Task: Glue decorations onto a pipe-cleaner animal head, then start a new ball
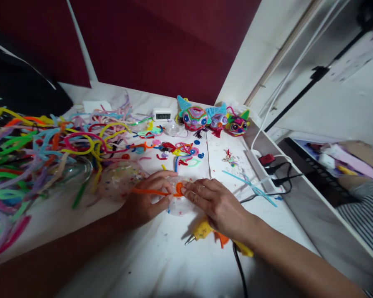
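Observation:
My left hand (152,196) pinches an orange pipe cleaner (149,191) between thumb and fingers. One end of the pipe cleaner is wound into a small flat coil (179,188). With its fingertips together, my right hand (209,198) presses that coil against a clear plastic half-ball (180,207) on the table. Both hands rest around this half-ball and partly cover it. A yellow glue gun (202,230) lies beneath my right hand, its metal nozzle toward the left and its handle partly hidden by my wrist.
Tangled pipe cleaners (49,145) cover the table's left side. Another clear half-ball (121,180) holds small bits. Coiled pieces (186,151) lie behind my hands. Farther back stand a digital timer (162,114) and decorated animal heads (195,118). A power strip (264,174) sits at right.

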Available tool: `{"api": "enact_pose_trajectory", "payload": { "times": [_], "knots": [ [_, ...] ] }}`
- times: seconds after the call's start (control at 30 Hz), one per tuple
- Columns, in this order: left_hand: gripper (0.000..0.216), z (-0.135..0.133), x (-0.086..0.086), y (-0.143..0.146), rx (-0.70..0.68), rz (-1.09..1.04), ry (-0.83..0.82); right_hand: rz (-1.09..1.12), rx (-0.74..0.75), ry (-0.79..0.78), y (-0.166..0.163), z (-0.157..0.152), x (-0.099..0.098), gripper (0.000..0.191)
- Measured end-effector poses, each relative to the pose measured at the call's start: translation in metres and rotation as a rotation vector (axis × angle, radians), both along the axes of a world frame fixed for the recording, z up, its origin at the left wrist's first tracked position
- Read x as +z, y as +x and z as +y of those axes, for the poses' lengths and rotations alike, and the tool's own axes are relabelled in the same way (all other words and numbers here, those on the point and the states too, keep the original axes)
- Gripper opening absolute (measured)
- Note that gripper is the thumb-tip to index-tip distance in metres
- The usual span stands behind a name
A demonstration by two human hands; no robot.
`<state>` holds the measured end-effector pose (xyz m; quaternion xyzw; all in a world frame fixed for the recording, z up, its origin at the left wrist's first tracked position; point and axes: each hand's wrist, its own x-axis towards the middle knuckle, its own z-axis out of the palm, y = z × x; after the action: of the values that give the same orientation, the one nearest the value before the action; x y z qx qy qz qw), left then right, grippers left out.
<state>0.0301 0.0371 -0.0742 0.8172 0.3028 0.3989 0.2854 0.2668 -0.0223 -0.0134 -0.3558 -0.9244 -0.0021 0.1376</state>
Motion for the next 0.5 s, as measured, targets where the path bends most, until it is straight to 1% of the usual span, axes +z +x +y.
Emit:
{"api": "enact_pose_trajectory", "payload": {
  "times": [0.07, 0.13, 0.23, 0.3, 0.4, 0.5],
  "knots": [
    [0.004, 0.002, -0.003, 0.0, -0.015, 0.011, 0.001, 0.12, -0.015, -0.051, 0.002, 0.0, 0.001, 0.04],
    [0.003, 0.004, -0.004, 0.0, -0.041, 0.015, 0.011, 0.205, -0.078, -0.079, 0.004, 0.0, 0.001, 0.04],
    [0.004, 0.006, 0.0, 0.0, -0.07, 0.038, -0.005, 0.156, -0.243, -0.128, 0.005, 0.002, 0.001, 0.034],
    [0.005, 0.006, 0.003, 0.0, -0.071, 0.055, -0.011, 0.098, -0.307, -0.169, 0.002, 0.004, 0.001, 0.042],
    [0.006, 0.005, 0.006, 0.0, -0.067, 0.05, -0.003, 0.063, -0.319, -0.217, -0.004, 0.009, 0.002, 0.054],
    [0.004, 0.004, 0.007, 0.001, -0.065, 0.041, -0.003, 0.052, -0.317, -0.257, -0.008, 0.013, 0.005, 0.056]
  ]
}}
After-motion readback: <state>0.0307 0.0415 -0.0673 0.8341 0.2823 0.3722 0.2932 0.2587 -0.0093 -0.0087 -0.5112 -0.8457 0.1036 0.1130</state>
